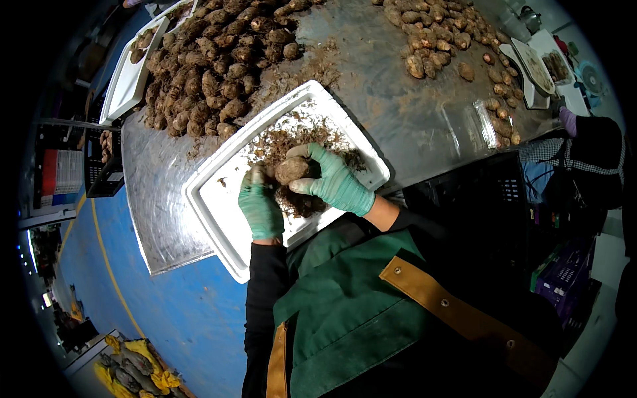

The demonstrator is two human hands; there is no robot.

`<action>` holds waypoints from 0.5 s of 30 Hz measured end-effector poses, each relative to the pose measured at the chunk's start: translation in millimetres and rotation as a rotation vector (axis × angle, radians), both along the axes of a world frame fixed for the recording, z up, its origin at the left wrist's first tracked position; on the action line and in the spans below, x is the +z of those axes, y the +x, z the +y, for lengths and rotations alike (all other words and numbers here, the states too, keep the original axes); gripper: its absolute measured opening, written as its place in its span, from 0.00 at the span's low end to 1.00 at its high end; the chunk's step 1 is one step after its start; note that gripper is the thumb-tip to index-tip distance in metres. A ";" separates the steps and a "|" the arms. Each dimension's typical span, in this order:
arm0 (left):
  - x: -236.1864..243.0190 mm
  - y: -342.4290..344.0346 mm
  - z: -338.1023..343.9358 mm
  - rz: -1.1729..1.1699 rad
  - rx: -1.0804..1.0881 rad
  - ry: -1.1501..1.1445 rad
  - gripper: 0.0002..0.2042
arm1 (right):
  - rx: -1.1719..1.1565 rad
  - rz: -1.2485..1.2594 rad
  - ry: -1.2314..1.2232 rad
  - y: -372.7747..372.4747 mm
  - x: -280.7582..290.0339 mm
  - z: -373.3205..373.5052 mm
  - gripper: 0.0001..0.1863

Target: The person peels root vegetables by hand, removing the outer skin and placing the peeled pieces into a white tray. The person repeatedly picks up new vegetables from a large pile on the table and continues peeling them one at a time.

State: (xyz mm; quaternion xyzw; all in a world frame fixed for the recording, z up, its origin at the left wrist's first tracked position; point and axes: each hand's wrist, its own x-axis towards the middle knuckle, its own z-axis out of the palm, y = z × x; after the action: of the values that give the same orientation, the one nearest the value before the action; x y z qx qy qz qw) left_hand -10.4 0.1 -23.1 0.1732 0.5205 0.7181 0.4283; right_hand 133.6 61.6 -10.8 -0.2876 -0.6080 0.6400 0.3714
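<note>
Over a white plastic tray (215, 215), my right hand (338, 179) in a green glove grips a round brown taro corm (292, 170) between thumb and fingers. Close beside the taro, on its left, is my gloved left hand (261, 207). Its fingers are curled in toward the palm, and whatever they may hold is hidden. Loose brown root fibres and peelings (315, 132) lie heaped in the tray beneath both hands.
A large pile of hairy taro (212, 73) covers the table's far left; cleaner taro (431, 33) lie at the far right. The metal table (159, 192) ends over a blue floor. Black crates (101, 159) stand left. Another person's dark sleeve (597, 142) shows at right.
</note>
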 end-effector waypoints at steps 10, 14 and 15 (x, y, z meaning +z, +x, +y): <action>16.7 20.8 -2.7 0.239 -0.371 0.014 0.26 | -0.092 -0.463 0.465 11.8 15.3 11.1 0.27; 17.0 26.3 -0.7 0.034 -0.337 0.069 0.25 | -0.076 -0.338 0.426 18.6 8.7 12.6 0.28; 20.7 28.9 1.0 0.145 -0.314 0.079 0.24 | -0.063 -0.362 0.434 19.0 7.1 13.0 0.28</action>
State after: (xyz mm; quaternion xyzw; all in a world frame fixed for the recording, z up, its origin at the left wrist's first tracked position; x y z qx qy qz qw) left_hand 18.5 1.2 -2.4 0.3205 0.4881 0.6478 0.4894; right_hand 152.6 74.6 -3.7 -0.3295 -0.7780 0.4212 0.3296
